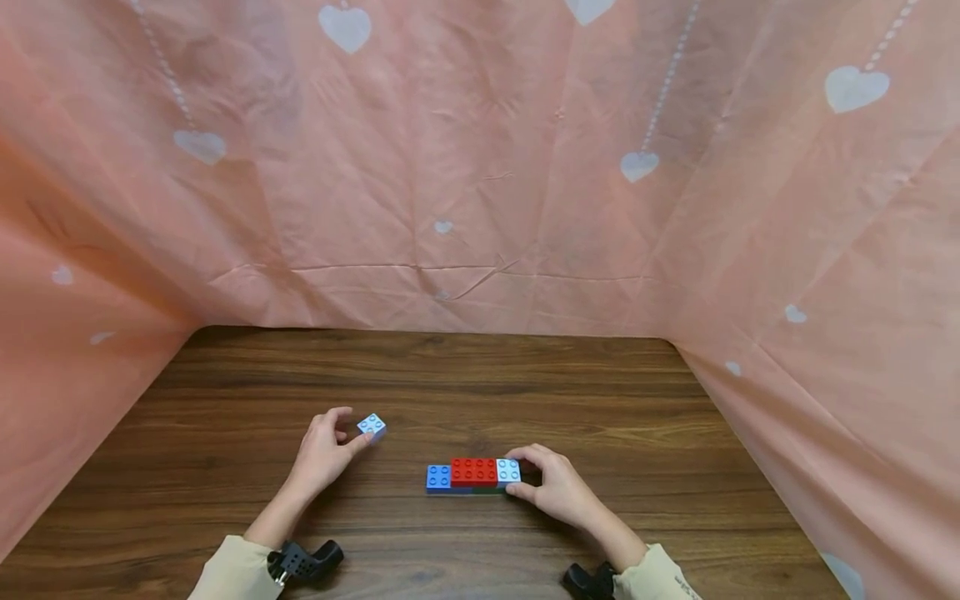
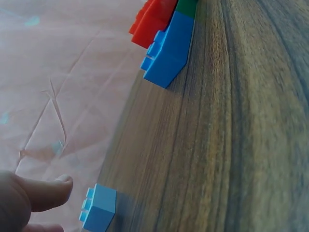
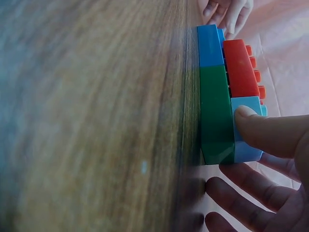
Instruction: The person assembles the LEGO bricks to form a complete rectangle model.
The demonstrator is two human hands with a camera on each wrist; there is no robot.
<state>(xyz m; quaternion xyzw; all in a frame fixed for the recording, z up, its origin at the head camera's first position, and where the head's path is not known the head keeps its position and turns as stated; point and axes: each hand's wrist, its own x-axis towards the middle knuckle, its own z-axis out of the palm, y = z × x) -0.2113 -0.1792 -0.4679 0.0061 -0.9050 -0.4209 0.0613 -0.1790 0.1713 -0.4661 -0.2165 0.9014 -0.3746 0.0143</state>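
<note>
A row of joined toy bricks lies on the table. Its lower layer has a blue brick (image 1: 438, 477) and a green brick (image 3: 217, 113). On top are a red brick (image 1: 474, 472) and, at the right end, a light blue brick (image 1: 507, 471). My right hand (image 1: 557, 486) pinches that end brick, thumb (image 3: 270, 129) on the near side and fingers behind. Farther left, a loose light blue brick (image 1: 372, 427) stands studs up on the wood. My left hand (image 1: 322, 452) is beside it, fingers spread, with a gap between thumb and brick in the left wrist view.
The dark wooden table (image 1: 585, 392) carries the bricks. Pink cloth (image 1: 480, 192) with pale hearts hangs along its back and both sides. Black wrist mounts (image 1: 303, 562) sit at the sleeve cuffs.
</note>
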